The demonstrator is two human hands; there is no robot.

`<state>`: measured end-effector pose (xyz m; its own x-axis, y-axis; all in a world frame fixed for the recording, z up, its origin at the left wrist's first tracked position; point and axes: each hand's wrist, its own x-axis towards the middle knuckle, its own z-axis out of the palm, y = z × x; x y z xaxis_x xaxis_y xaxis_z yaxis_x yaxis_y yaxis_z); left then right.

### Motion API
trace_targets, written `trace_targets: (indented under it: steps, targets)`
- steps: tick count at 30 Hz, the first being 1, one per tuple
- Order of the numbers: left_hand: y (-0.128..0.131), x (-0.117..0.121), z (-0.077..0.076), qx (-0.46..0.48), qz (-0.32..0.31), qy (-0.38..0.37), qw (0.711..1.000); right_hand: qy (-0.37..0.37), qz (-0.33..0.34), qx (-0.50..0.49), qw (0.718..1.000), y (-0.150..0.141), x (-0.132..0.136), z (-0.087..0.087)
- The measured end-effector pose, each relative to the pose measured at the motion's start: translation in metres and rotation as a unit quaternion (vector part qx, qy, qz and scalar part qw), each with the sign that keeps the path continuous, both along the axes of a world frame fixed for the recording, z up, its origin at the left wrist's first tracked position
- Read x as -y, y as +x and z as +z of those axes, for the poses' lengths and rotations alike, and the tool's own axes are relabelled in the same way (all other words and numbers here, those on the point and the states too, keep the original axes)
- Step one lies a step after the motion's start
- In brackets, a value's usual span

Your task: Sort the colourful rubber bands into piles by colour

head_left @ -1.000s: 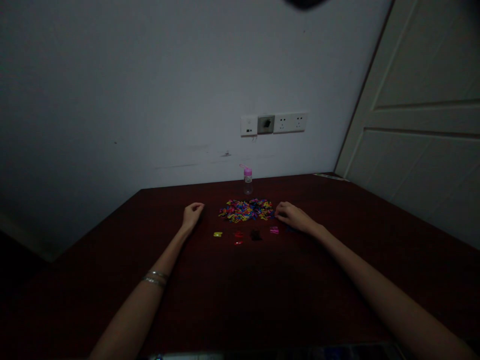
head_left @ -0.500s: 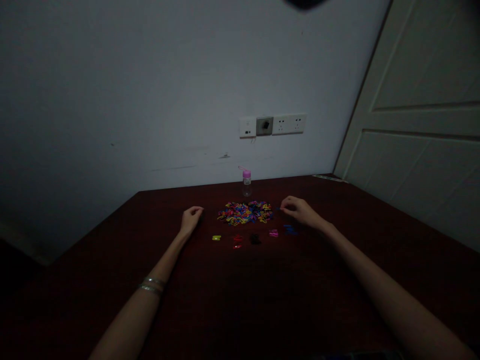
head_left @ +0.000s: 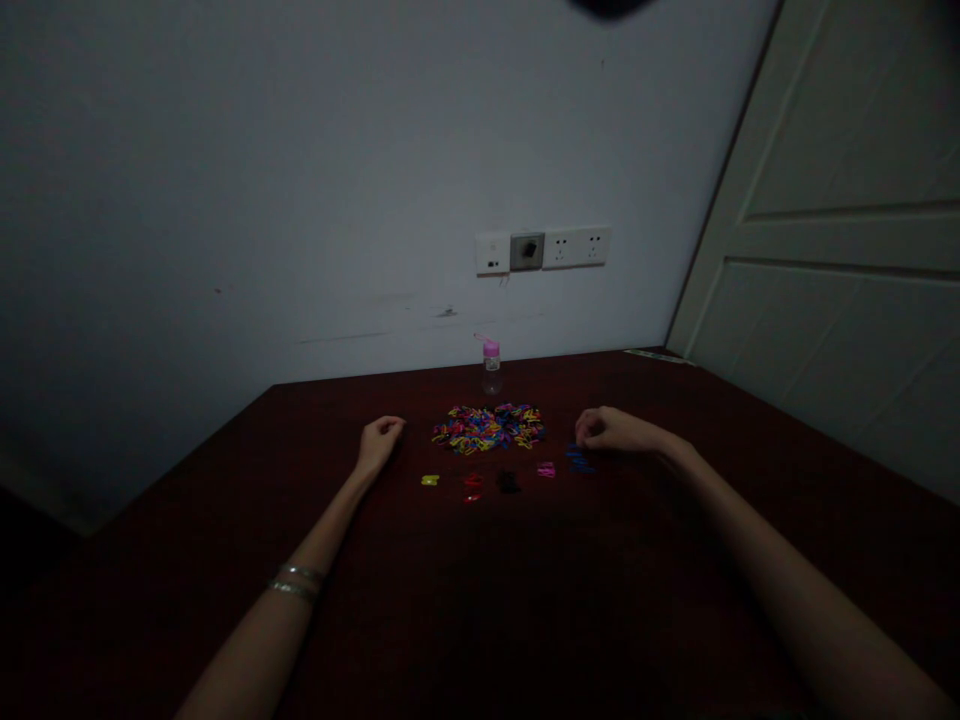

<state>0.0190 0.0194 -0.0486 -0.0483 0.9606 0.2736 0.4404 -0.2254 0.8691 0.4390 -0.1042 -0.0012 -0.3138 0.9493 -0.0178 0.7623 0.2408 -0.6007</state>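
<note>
A loose pile of small looped clips (head_left: 487, 428), shaped like paper clips in mixed colours, lies on the dark red table (head_left: 480, 600). My left hand (head_left: 381, 440) rests left of the pile, fingers curled together with nothing visible in them. Right of the pile, my right hand (head_left: 600, 430) pinches at the upper edge of a row of blue clips (head_left: 579, 460); a blue clip at its fingertips is hard to tell from that row. In front of the pile lie small groups of yellow clips (head_left: 430, 480), red clips (head_left: 472, 486), black clips (head_left: 508, 482) and pink clips (head_left: 546, 469).
A clear bottle (head_left: 491, 378) with a pink lid stands behind the pile. Wall sockets (head_left: 576, 248) sit above it on the pale wall (head_left: 300, 200). A panelled door (head_left: 840, 270) is at the right, and a thin strip (head_left: 660, 356) lies by the table's back edge.
My right hand has moved from beside the pile, where a blue clip showed at its fingertips, slightly right and towards me to the blue row. The left hand stays put.
</note>
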Motion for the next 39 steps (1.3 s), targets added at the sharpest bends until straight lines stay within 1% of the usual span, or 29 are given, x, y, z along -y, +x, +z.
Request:
trace_targets:
  steps: [3, 7, 10, 13, 17, 20, 24, 27, 30, 36, 39]
  targets:
    - [0.001, 0.001, 0.000, -0.003, -0.003, 0.006, 1.000, -0.002, -0.015, 0.000, 1.000, -0.001, 0.001, 0.001]
    - [0.002, -0.002, 0.000, 0.006, -0.009, 0.010, 1.000, 0.020, -0.033, -0.020, 0.999, 0.003, 0.000, 0.000]
    - [0.006, -0.004, 0.005, -0.004, -0.027, -0.008, 1.000, 0.039, -0.044, -0.043, 0.997, 0.006, -0.008, 0.000]
    - [0.012, -0.002, 0.017, -0.035, -0.086, -0.046, 0.995, 0.062, -0.067, -0.053, 0.994, 0.008, -0.019, 0.000]
    - [0.016, 0.005, 0.032, -0.097, -0.190, -0.099, 0.972, 0.076, -0.079, -0.044, 0.993, 0.010, -0.037, -0.004]
    - [0.016, 0.008, 0.036, -0.131, -0.240, -0.102, 0.957, 0.080, -0.093, -0.039, 0.992, 0.012, -0.048, -0.016]
    - [0.019, 0.006, 0.036, -0.166, -0.279, -0.085, 0.942, 0.107, -0.115, -0.047, 0.986, 0.017, -0.057, -0.037]
    - [0.025, 0.003, 0.038, -0.201, -0.291, -0.072, 0.933, 0.134, -0.160, -0.074, 0.975, 0.020, -0.059, -0.049]
    - [0.030, 0.000, 0.040, -0.223, -0.295, -0.067, 0.927, 0.135, -0.188, -0.098, 0.968, 0.023, -0.059, -0.054]
    - [0.031, -0.005, 0.038, -0.238, -0.314, -0.065, 0.917, 0.122, -0.187, -0.119, 0.967, 0.028, -0.060, -0.056]
    - [0.030, -0.004, 0.037, -0.238, -0.309, -0.066, 0.919, 0.121, -0.185, -0.129, 0.967, 0.028, -0.060, -0.057]
